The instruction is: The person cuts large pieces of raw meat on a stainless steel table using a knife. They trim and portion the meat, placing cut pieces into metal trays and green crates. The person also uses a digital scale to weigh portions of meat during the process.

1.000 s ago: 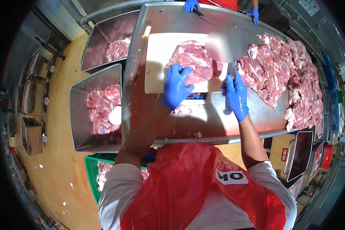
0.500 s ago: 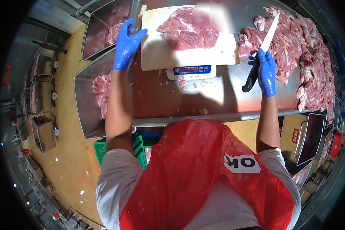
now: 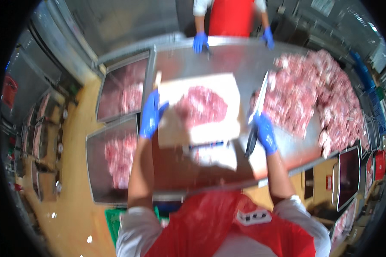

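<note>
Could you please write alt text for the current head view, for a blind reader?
A gloved right hand holds a knife beside a white board bearing a piece of raw meat; the left hand is at the board's left edge. More meat is heaped on the right of the metal table, and a co-worker in a red apron stands opposite.

We see motion blur softening the meat (image 3: 201, 107), bright glare on the board (image 3: 171, 133), shadows on the table (image 3: 244, 172), and dark, curved edges.
</note>
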Tool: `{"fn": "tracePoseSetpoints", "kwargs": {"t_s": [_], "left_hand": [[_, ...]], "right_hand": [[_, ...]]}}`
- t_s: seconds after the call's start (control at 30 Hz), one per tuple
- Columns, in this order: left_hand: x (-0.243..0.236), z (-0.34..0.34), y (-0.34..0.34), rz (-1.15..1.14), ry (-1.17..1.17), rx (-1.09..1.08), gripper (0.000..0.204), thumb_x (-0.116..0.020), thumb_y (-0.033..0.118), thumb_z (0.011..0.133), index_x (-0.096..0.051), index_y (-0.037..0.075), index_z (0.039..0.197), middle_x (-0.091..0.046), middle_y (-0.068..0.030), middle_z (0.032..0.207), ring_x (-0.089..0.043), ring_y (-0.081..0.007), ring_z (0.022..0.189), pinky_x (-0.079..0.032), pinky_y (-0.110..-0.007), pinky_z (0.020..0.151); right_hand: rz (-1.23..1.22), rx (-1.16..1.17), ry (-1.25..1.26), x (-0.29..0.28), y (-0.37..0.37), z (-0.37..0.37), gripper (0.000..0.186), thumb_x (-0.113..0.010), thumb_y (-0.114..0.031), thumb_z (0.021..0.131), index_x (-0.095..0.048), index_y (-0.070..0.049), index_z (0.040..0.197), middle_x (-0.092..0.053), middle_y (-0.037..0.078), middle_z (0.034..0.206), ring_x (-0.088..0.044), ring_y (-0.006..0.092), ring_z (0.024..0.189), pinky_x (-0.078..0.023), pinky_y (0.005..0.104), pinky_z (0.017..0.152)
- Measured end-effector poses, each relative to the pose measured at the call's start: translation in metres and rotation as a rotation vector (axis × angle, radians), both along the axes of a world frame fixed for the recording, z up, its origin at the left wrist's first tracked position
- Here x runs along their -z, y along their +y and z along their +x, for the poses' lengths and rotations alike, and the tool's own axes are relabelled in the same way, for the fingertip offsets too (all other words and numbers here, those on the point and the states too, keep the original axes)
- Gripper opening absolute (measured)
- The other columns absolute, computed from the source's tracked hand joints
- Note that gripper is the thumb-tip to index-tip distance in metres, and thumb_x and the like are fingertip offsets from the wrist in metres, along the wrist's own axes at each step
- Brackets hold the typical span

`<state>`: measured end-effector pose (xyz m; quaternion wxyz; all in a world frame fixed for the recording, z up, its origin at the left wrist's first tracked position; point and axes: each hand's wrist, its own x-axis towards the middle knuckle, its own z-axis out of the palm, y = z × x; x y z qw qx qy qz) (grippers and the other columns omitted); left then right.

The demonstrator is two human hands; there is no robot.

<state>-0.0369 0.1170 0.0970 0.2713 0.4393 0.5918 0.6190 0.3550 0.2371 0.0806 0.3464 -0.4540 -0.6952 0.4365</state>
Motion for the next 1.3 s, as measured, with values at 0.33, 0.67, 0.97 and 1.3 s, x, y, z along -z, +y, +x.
{"fn": "tracePoseSetpoints", "kwargs": {"t_s": [0.33, 0.67, 0.97, 1.3], "left_hand": [[0.041, -0.018, 0.053, -0.173, 0.061, -0.045, 0.06, -0.073, 0.015, 0.083, -0.045, -0.005, 0.131, -0.054, -0.0187, 0.128, -0.054, -0.0248, 0.117, -0.044, -0.036, 0.1], [0.046, 0.041, 0.067, -0.14, 0.273, 0.007, 0.042, -0.062, 0.026, 0.091, -0.056, -0.004, 0.12, -0.065, -0.0129, 0.108, -0.061, -0.0224, 0.097, -0.047, -0.032, 0.089], [0.074, 0.04, 0.06, -0.164, 0.235, -0.043, 0.049, -0.056, 0.031, 0.093, -0.052, -0.002, 0.129, -0.062, -0.0213, 0.11, -0.062, -0.0283, 0.102, -0.048, -0.036, 0.089], [0.068, 0.05, 0.039, 0.054, -0.279, 0.15, 0.052, -0.053, 0.026, 0.098, -0.038, -0.003, 0.138, -0.048, -0.0127, 0.126, -0.051, -0.0184, 0.111, -0.042, -0.032, 0.097]], "right_hand": [[-0.45, 0.065, 0.656, 0.01, 0.013, 0.003, 0.025, -0.052, -0.024, 0.1, -0.06, -0.001, 0.106, -0.059, 0.001, 0.084, -0.056, 0.0096, 0.074, -0.051, 0.0284, 0.073], [-0.507, -0.077, 0.659, 0.027, 0.025, -0.021, 0.031, -0.056, -0.025, 0.098, -0.059, 0.001, 0.113, -0.061, 0.003, 0.09, -0.058, 0.0098, 0.077, -0.051, 0.0268, 0.078], [-0.379, -0.377, 0.517, 0.013, 0.023, -0.113, 0.025, -0.054, -0.029, 0.099, -0.06, -0.006, 0.103, -0.056, -0.002, 0.088, -0.05, 0.0076, 0.079, -0.046, 0.0257, 0.073], [-0.322, -0.457, 0.303, -0.011, 0.022, -0.154, 0.027, -0.054, -0.036, 0.097, -0.062, -0.011, 0.098, -0.054, -0.005, 0.077, -0.044, 0.0065, 0.067, -0.038, 0.0221, 0.06]]}}
